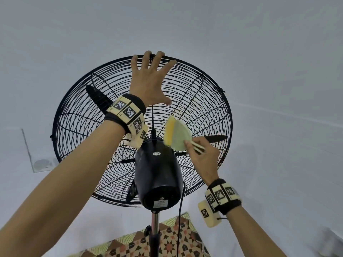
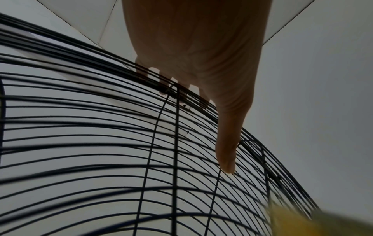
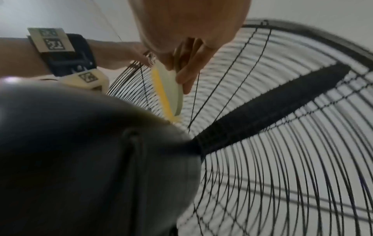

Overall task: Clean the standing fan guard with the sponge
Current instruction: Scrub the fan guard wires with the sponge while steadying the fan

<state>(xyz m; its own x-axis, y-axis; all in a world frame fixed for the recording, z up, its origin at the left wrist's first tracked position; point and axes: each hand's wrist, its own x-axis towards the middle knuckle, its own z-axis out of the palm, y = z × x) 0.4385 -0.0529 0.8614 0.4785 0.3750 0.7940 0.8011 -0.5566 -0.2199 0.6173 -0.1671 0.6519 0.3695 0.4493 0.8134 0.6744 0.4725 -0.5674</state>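
I see the black wire fan guard [image 1: 204, 101] from behind, tilted up toward the ceiling. My left hand [image 1: 150, 76] holds its top rim, fingers hooked over the edge and thumb spread on the wires; the left wrist view shows the left hand [image 2: 201, 55] curled over the guard [image 2: 101, 143]. My right hand [image 1: 200, 153] pinches a yellow and pale green sponge [image 1: 176, 134], its yellow side against the rear wires just above the black motor housing [image 1: 157, 175]. In the right wrist view the sponge [image 3: 169, 91] stands on edge under my fingers [image 3: 187, 76].
Black blades [image 3: 272, 103] sit inside the guard. A chrome pole [image 1: 155, 225] carries the fan, and a black cord [image 1: 181, 210] hangs beside it. A patterned mat [image 1: 172, 242] lies on the floor below. White walls stand behind.
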